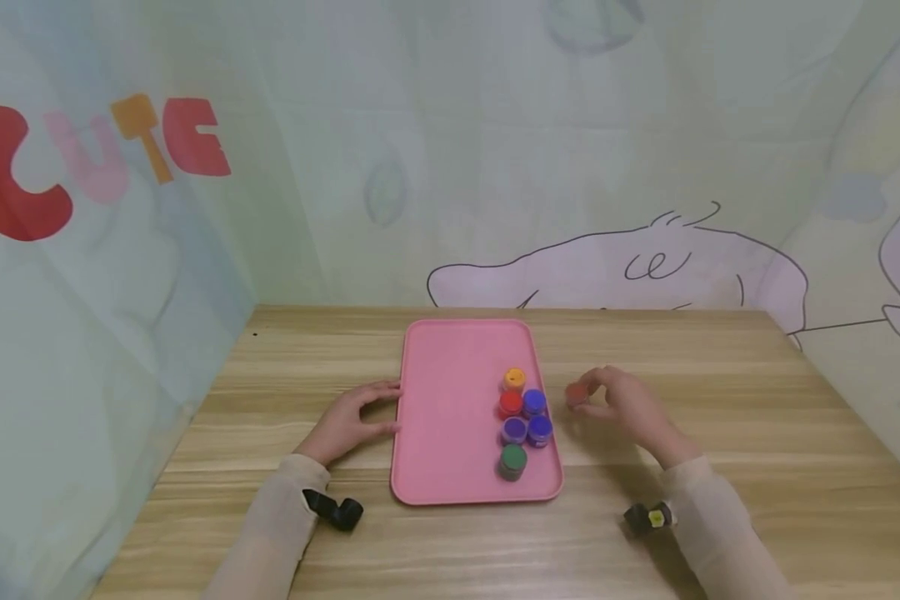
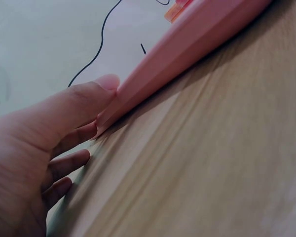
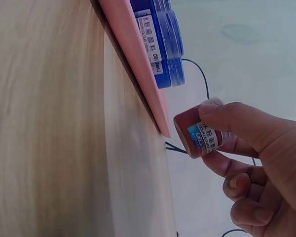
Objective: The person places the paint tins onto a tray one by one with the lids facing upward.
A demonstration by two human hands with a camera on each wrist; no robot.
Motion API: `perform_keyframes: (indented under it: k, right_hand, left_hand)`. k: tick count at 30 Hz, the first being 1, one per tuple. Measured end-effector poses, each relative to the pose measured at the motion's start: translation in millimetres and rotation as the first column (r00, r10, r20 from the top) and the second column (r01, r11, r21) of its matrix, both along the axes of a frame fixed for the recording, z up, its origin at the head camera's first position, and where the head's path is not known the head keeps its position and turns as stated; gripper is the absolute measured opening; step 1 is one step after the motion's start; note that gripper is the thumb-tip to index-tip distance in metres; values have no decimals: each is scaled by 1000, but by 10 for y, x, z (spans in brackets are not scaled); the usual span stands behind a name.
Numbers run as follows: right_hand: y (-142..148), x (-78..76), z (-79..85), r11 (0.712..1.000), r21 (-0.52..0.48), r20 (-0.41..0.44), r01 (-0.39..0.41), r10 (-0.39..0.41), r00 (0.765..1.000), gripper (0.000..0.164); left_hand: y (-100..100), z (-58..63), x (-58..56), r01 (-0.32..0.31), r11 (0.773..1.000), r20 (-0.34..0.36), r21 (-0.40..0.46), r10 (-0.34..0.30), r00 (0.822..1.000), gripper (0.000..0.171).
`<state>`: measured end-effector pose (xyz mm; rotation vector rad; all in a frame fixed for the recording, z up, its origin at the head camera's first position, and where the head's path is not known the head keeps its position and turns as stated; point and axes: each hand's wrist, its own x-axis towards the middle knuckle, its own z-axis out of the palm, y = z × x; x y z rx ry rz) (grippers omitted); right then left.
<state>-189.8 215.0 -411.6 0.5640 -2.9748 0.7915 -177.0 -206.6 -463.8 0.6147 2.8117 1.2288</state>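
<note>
A small reddish-brown paint jar (image 3: 190, 129) with a printed label is pinched between the thumb and fingers of my right hand (image 1: 630, 410), just off the tray's right edge. My left hand (image 1: 351, 423) rests against the left edge of the pink tray (image 1: 450, 417), its fingertips touching the rim. On the tray's right side stand several paint jars: an orange one (image 1: 514, 380), a red one (image 1: 510, 404), a green one (image 1: 512, 462) and several blue and purple ones (image 1: 539, 430). In the right wrist view, the held jar is tilted and raised above the table.
The tray lies on a wood-grain table (image 1: 330, 333). Behind it hangs a pale printed cloth (image 1: 315, 167) with cartoon drawings and letters. Black camera mounts (image 1: 333, 509) sit at both wrists.
</note>
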Motion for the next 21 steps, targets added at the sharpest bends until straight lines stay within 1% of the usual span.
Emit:
perform_keyframes:
  k: [7,12,21]
  right_hand:
    - [-48,53,-3,999,-8,-5,-37,37,999,20]
    - [-66,109,-16,999,-27,49,-35,36,998,21]
    - [-83,170,-9,997,-38,73,-60,63,995,18]
  left_hand:
    - [-3,-5,-1,-2,1000,-5,-4,2,1000,54]
    - [-2,-8,-3,1,1000,-5,-3,-1,1000,55]
    - [-5,-10,0,7,1000,-11,-7,-7,1000,55]
